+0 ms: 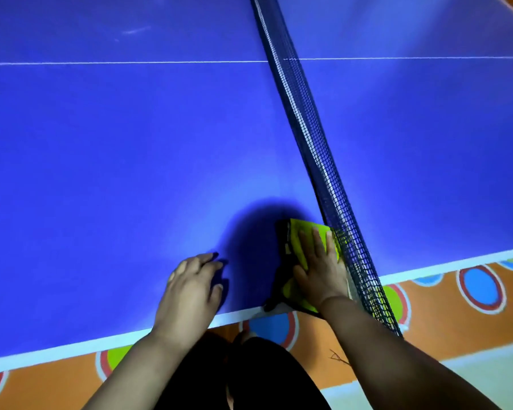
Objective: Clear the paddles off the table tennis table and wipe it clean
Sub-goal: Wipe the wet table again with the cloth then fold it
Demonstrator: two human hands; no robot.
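A yellow-green cloth [298,232] with a dark border is seen lying flat on the blue bench [116,158], in the near part of it, just beside the foot of the net [308,128]. The cloth is covered in large part by the right hand [320,270], which is laid palm down on it with the fingers straight and slightly spread, pointing away from the person and toward the net. The far end of the cloth is left showing beyond the fingertips, and its left border is seen beside the thumb. Its near end reaches the white edge stripe [71,349] of the bench and is seen a little over it, under the wrist. On its right side the cloth is touched by the mesh of the net, through which part of it is viewed.

The left hand [190,285] is rested on the bare blue surface, well to the left of the cloth and apart from it. Its fingers are bent, the tips are set on the bench, and nothing is held in it.

A dark shadow [255,232] is cast on the bench between the two hands. A thin white line [116,63] is drawn across the far part of the surface. An orange floor mat [442,306] with coloured circles is seen below the near edge.
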